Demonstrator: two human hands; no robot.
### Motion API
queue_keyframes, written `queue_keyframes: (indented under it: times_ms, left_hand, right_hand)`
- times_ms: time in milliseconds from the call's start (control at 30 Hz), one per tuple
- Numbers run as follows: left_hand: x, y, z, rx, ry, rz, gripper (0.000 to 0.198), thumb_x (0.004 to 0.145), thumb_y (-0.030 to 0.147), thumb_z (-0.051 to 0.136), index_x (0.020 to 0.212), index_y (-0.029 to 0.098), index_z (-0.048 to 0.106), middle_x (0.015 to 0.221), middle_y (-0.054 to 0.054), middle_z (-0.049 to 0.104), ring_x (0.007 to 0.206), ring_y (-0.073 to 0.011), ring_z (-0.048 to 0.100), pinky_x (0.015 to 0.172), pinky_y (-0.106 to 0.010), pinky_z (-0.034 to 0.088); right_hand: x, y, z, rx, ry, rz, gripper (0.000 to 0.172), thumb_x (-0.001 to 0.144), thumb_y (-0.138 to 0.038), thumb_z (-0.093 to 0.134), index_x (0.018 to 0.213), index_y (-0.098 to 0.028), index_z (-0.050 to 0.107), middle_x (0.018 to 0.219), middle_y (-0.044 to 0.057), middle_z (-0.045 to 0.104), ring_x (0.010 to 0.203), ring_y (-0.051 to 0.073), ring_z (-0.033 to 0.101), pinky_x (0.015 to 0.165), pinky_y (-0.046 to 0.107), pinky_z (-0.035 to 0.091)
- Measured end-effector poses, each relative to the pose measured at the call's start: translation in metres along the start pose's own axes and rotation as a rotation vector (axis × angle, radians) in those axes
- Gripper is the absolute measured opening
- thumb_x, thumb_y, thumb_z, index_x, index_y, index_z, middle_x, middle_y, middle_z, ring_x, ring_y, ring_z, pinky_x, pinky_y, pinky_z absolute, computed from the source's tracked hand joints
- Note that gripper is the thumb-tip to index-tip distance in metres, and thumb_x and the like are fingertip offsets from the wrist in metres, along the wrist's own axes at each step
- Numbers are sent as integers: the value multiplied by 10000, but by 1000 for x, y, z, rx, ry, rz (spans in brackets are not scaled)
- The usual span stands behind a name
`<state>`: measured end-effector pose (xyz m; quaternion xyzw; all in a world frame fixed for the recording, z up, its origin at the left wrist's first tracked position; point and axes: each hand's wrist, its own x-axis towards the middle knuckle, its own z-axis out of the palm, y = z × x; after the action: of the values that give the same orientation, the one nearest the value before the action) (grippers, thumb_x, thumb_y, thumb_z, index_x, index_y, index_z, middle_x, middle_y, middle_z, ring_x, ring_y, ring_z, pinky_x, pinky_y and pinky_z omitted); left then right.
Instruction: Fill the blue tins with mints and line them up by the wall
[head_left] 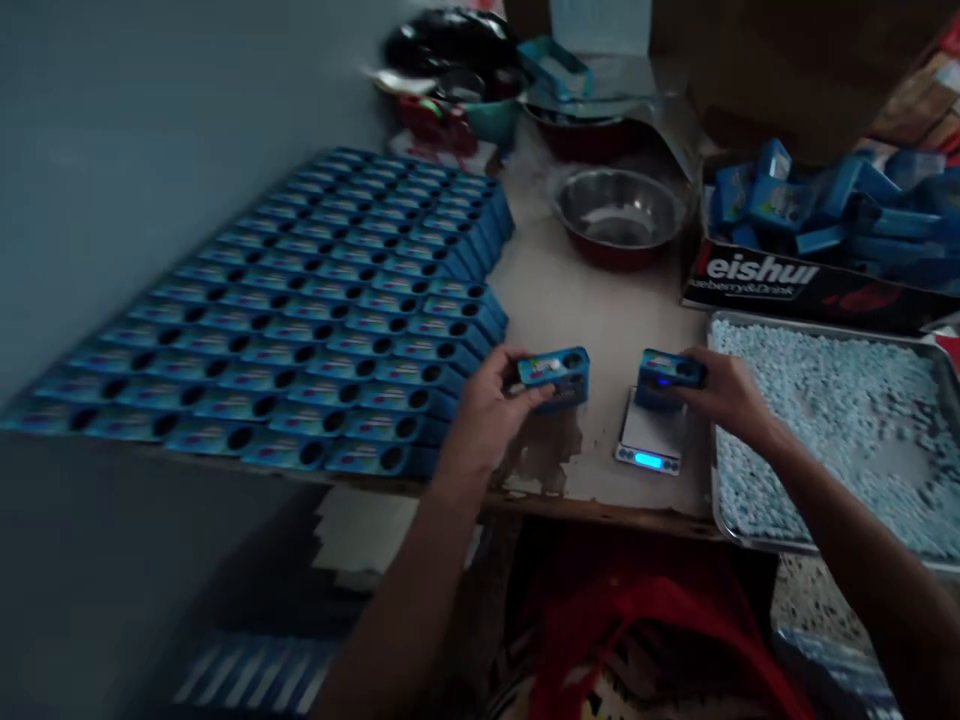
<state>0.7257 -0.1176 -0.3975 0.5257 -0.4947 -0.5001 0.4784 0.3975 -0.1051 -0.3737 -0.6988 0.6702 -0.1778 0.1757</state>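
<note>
My left hand [495, 400] grips a small blue box [566, 385] with a dark round hole in its top, just right of the rows of similar boxes [367, 340]. My right hand [724, 390] holds another blue box [660, 385] by its right end, at the back of a small digital scale [649, 430] with a lit blue display. Whether that box rests on the scale or hovers over it, I cannot tell. A metal tray [716, 480] of pale blue-green pellets lies to the right, partly under my right forearm.
Behind the scale stands a metal bowl [619, 215]. A printed carton [795, 280] full of blue packs sits at the back right. More bowls [491, 120] with items stand at the back. The table's front edge [607, 515] runs below my hands.
</note>
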Motion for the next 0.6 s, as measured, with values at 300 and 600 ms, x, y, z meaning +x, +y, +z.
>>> queue_keyframes:
  times_ms: [300,600]
  left_hand:
    - [-53,-6,-8,-175,-88,-207,446,745,348,904,1117,216,697,1090,-48,800,1040,-252,763,916,-331,607]
    - [-44,-5,-5,-108,-73,-182,447,749,362,906,1115,220,692,1125,-48,813,1093,-267,777,971,-354,613]
  right_hand:
    - [190,-100,70,58,72,-264,321,893,-306,797,1182,-167,809,1048,90,822,924,254,715,805,337,485]
    - [228,-172,112,87,-189,-360,545,974,-77,698,1515,-134,666,1248,62,822,1127,178,711,1025,281,523]
